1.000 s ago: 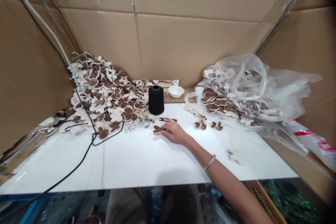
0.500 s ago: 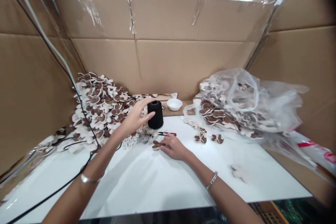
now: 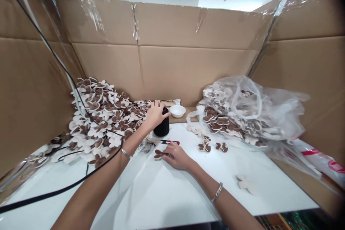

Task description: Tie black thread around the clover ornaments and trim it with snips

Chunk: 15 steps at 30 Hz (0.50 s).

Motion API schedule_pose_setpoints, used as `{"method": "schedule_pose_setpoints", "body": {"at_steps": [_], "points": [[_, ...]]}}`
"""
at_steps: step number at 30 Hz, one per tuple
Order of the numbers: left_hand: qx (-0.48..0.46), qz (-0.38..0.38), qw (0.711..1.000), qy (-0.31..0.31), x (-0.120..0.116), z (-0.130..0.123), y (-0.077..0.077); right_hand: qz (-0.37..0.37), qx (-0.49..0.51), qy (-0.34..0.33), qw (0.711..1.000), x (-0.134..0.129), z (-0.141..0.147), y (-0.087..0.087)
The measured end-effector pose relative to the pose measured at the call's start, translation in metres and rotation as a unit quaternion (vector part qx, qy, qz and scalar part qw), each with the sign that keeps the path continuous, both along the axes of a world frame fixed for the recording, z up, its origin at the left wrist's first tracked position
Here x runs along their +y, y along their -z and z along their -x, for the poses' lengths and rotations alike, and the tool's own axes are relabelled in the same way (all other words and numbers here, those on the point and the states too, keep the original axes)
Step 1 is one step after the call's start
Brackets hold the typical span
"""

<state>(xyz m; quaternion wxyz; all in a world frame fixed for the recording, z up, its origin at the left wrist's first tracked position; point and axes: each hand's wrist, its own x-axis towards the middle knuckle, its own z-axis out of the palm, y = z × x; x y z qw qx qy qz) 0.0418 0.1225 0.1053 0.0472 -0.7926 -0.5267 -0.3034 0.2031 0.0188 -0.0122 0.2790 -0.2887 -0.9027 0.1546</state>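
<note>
My left hand is closed over the top of a black thread spool, which stands upright on the white table. My right hand rests on the table with its fingers pinched on a brown bow-shaped felt piece. Just beyond the right fingers lies a pair of red-handled snips. A tangle of thread scraps sits left of the snips. Right of my right hand are several brown pieces with pale bows, one of them a finished-looking bow piece.
A big heap of brown and white felt pieces lies at the left. A clear plastic bag of similar pieces stands at the right. Behind the spool is a white bowl. A black cable crosses above my left forearm. Cardboard walls surround the table.
My left hand has moved right and closed from open beside the spool onto its top. My right hand stays pinched on the brown felt piece. The view has tilted slightly up.
</note>
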Motion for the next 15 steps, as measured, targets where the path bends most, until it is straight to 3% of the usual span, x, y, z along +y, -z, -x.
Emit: {"method": "schedule_pose_setpoints", "body": {"at_steps": [3, 5, 6, 8, 10, 15], "points": [[-0.084, -0.017, 0.996, -0.004, -0.009, 0.009, 0.004, 0.006, 0.003, -0.005, 1.0, 0.0, 0.0, -0.002], [-0.133, -0.022, 0.989, -0.053, -0.019, 0.024, 0.009, 0.01, -0.003, -0.009, 1.0, -0.001, 0.001, -0.002], [-0.133, -0.006, 0.987, -0.086, -0.025, 0.032, 0.014, 0.011, -0.006, -0.009, 1.0, -0.001, 0.001, -0.003], [-0.107, 0.104, 0.983, -0.104, -0.035, 0.044, 0.029, 0.012, -0.014, -0.01, 1.0, -0.003, 0.002, -0.003], [-0.067, 0.215, 0.971, -0.077, -0.039, 0.048, 0.046, 0.016, -0.021, -0.013, 1.0, -0.004, 0.002, -0.003], [-0.078, 0.151, 0.985, 0.04, -0.032, 0.045, 0.074, 0.017, -0.016, -0.015, 1.0, -0.004, 0.002, -0.005]]}}
